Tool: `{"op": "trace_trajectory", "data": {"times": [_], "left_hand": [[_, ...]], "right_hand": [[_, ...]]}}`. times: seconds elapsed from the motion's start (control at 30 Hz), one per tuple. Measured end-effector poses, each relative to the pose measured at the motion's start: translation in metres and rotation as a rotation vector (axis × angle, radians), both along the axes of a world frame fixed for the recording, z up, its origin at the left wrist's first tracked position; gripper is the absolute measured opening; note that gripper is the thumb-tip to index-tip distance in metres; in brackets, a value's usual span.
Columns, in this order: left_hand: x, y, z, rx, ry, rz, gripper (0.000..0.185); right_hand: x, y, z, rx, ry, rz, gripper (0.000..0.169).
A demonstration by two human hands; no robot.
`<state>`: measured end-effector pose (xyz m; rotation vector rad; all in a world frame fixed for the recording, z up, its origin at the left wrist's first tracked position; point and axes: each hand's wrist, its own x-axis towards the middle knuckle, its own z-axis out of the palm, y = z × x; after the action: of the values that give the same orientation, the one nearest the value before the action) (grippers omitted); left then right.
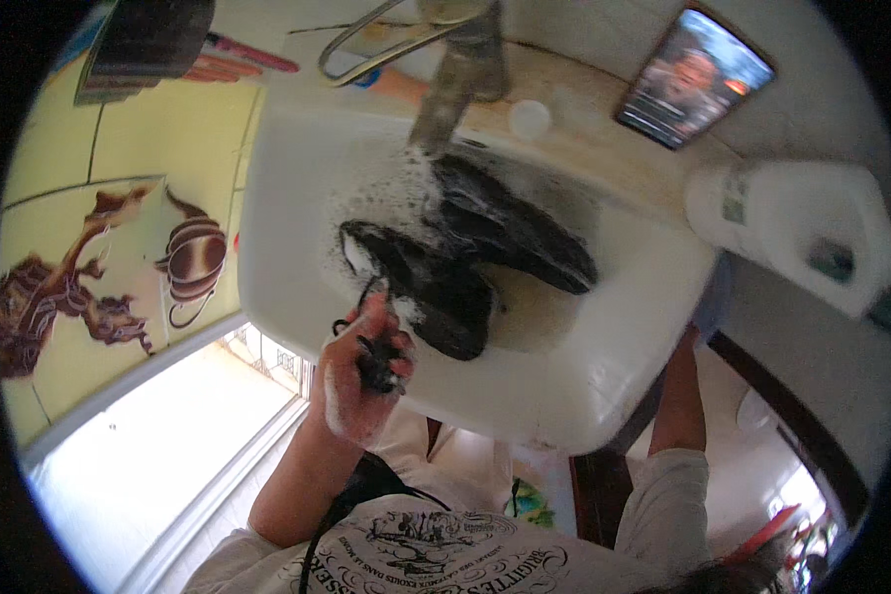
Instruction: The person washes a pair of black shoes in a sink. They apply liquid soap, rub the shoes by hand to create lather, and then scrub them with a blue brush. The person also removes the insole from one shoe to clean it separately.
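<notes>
My left hand point(371, 364), wet with suds, is closed around a bunch of black laces or cord point(379, 364) at the near left of the white washbasin point(289, 185). Just beyond it, a soapy black shoe point(445, 304) lies in the basin, with white foam at its left end. A second dark, wet shoe point(520, 223) lies behind it, below the metal faucet point(445, 111). My right forearm reaches to the basin's right edge. There my right hand point(693, 333) is mostly hidden by or inside a blurred blue-grey thing point(715, 297), so its grip is unclear.
A phone point(694, 78) with a lit screen leans behind the basin. A round white object point(529, 119) sits on the back ledge. At the right stands a toilet point(802, 230). A decorated tile wall point(126, 252) borders the left. Fingers by a pink object point(252, 53) show at the top left.
</notes>
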<state>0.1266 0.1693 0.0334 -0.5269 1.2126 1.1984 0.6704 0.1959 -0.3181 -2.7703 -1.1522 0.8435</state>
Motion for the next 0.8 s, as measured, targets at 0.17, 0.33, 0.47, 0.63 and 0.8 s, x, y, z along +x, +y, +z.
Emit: {"op": "trace_trajectory", "data": {"times": [0.17,0.33,0.47,0.63,0.8], "left_hand": [[-0.002,0.002,-0.02,0.004,0.049,0.066,0.006],[-0.009,-0.007,-0.042,0.045,0.079,0.119,0.007],[-0.015,-0.013,-0.053,0.036,0.085,0.11,0.007],[-0.014,-0.011,-0.054,0.018,0.114,0.102,0.008],[-0.026,-0.014,-0.058,0.067,0.125,0.116,0.008]], "right_hand": [[-0.029,0.039,-0.081,-0.111,-0.048,0.113,0.028],[-0.054,0.05,-0.122,-0.158,-0.09,0.155,0.029],[-0.062,0.05,-0.132,-0.149,-0.107,0.155,0.029],[-0.057,0.042,-0.114,-0.058,-0.076,0.107,0.03],[-0.033,0.035,-0.054,0.276,0.125,-0.064,0.031]]}}
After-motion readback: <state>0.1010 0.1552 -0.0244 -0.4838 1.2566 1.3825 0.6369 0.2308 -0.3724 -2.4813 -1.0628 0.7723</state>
